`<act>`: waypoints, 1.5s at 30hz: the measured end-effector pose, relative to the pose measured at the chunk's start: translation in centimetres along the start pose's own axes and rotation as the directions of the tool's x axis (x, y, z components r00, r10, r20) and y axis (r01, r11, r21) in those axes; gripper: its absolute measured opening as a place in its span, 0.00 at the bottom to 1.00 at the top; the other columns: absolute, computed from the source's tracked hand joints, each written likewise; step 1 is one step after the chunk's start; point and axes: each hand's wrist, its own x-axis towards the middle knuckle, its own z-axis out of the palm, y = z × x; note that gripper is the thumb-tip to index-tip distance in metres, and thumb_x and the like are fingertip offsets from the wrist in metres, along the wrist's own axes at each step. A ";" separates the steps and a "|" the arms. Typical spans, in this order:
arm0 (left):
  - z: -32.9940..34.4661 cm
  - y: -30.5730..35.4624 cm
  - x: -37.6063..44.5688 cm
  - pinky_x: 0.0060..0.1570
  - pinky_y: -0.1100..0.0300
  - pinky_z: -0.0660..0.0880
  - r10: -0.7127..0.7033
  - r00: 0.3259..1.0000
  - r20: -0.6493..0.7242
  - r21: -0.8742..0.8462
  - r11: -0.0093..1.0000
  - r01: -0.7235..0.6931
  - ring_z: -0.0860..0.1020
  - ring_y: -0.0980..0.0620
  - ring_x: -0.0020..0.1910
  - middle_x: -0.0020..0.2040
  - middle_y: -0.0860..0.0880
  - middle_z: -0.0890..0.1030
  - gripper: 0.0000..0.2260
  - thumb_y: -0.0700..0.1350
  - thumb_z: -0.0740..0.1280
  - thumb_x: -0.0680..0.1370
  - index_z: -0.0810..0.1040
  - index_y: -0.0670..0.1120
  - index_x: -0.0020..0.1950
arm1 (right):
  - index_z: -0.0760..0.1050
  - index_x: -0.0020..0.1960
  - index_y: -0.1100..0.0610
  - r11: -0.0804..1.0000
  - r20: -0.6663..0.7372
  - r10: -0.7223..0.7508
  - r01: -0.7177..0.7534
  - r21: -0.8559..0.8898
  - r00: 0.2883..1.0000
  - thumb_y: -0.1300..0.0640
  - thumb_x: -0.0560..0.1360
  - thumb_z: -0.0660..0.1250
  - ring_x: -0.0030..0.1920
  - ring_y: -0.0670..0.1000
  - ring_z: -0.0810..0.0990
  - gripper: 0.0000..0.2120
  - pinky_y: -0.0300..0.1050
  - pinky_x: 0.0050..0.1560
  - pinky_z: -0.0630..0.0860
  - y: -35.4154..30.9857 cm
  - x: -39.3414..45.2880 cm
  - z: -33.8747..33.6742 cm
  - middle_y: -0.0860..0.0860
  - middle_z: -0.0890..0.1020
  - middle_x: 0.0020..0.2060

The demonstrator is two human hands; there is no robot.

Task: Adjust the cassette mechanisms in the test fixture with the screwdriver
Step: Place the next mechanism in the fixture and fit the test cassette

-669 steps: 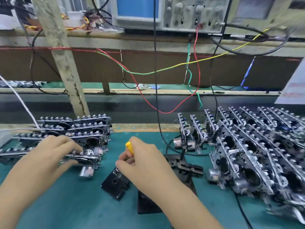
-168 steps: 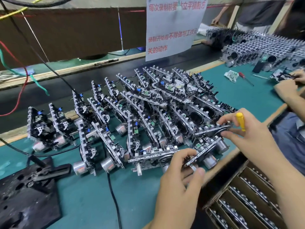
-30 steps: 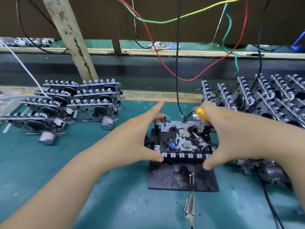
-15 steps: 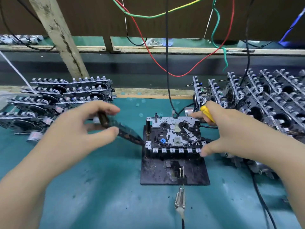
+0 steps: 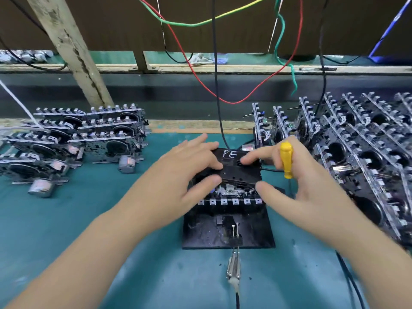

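Both hands press the black cassette (image 5: 236,168) onto the mechanism (image 5: 229,197) in the fixture (image 5: 227,230) to seat it: the left hand (image 5: 189,172) lies spread on it, and the right hand (image 5: 296,181) keeps the screwdriver (image 5: 286,159) tucked ready.

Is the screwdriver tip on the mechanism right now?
No: the yellow screwdriver is tucked upright in the right hand, off to the side, while both hands press the black cassette.

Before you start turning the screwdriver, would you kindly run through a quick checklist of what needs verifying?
1. Black cassette marked FE seated on the mechanism in the black fixture plate: cannot tell, both hands press it.
2. Yellow-handled screwdriver in right hand: ok.
3. Screwdriver tip on an adjustment screw: not ok, tool parked upright.
4. Left hand steadying cassette: ok.
5. Black cable attached: cannot tell.
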 end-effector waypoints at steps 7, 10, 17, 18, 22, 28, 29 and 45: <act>0.1 1.7 0.2 0.70 0.58 0.62 -0.075 0.997 -0.014 0.138 0.988 0.076 0.74 0.49 0.67 0.65 0.50 0.78 0.13 0.55 0.63 0.80 0.81 0.49 0.55 | 0.63 0.42 0.41 0.995 -0.190 0.080 -0.068 0.071 0.979 0.47 0.78 0.64 0.56 0.39 0.81 0.11 0.35 0.50 0.73 0.2 0.8 2.2 0.41 0.84 0.49; 0.0 1.6 0.1 0.78 0.53 0.53 -0.069 0.996 0.049 0.148 0.987 0.061 0.68 0.53 0.74 0.71 0.51 0.75 0.23 0.65 0.58 0.78 0.81 0.51 0.59 | 0.62 0.40 0.41 0.987 -0.196 0.112 -0.086 0.134 0.974 0.45 0.79 0.64 0.59 0.38 0.81 0.13 0.47 0.57 0.76 0.7 0.8 2.1 0.39 0.85 0.51; -1.2 1.4 0.8 0.75 0.68 0.47 0.041 0.992 0.119 0.212 0.975 -0.065 0.73 0.56 0.62 0.58 0.51 0.82 0.22 0.56 0.76 0.67 0.78 0.50 0.57 | 0.62 0.43 0.42 0.956 -0.223 0.109 -0.041 0.291 0.969 0.60 0.78 0.68 0.65 0.45 0.79 0.18 0.53 0.64 0.73 2.4 0.4 3.0 0.43 0.86 0.53; -1.5 1.4 1.0 0.71 0.75 0.43 0.042 0.991 0.124 0.215 0.974 -0.069 0.73 0.55 0.57 0.55 0.50 0.83 0.22 0.56 0.76 0.66 0.78 0.49 0.56 | 0.63 0.45 0.41 0.952 -0.227 0.113 -0.040 0.305 0.967 0.59 0.77 0.67 0.65 0.48 0.79 0.17 0.58 0.64 0.72 2.5 0.5 3.1 0.44 0.85 0.55; -2.4 1.9 0.9 0.65 0.78 0.35 0.016 0.973 0.229 0.183 0.981 -0.060 0.74 0.56 0.58 0.57 0.53 0.83 0.21 0.63 0.71 0.68 0.77 0.53 0.55 | 0.68 0.47 0.32 0.907 -0.235 0.125 -0.015 0.421 0.964 0.62 0.75 0.67 0.67 0.50 0.78 0.23 0.59 0.67 0.70 2.4 0.8 3.4 0.47 0.82 0.61; -0.9 1.1 0.0 0.75 0.68 0.39 0.040 0.972 0.230 0.170 0.982 -0.081 0.60 0.51 0.79 0.79 0.46 0.65 0.24 0.66 0.69 0.69 0.70 0.59 0.61 | 0.68 0.47 0.32 0.891 -0.228 0.129 -0.012 0.453 0.965 0.59 0.74 0.67 0.68 0.50 0.77 0.20 0.62 0.69 0.68 2.4 0.8 3.5 0.46 0.82 0.63; -0.5 0.4 -0.4 0.77 0.65 0.41 0.039 0.971 0.235 0.156 0.985 -0.077 0.53 0.52 0.81 0.81 0.46 0.59 0.27 0.68 0.69 0.68 0.67 0.60 0.62 | 0.68 0.48 0.32 0.893 -0.229 0.130 -0.013 0.450 0.965 0.57 0.74 0.67 0.68 0.50 0.77 0.19 0.63 0.69 0.68 2.4 0.8 3.5 0.46 0.81 0.63; 7.7 0.9 -2.5 0.63 0.75 0.63 -0.264 0.916 -0.301 -0.416 0.901 0.123 0.59 0.61 0.78 0.81 0.60 0.54 0.28 0.48 0.83 0.62 0.72 0.63 0.54 | 0.68 0.46 0.33 0.870 -0.214 0.128 -0.006 0.492 0.969 0.55 0.74 0.68 0.69 0.50 0.77 0.16 0.63 0.69 0.68 3.2 0.6 3.6 0.48 0.82 0.63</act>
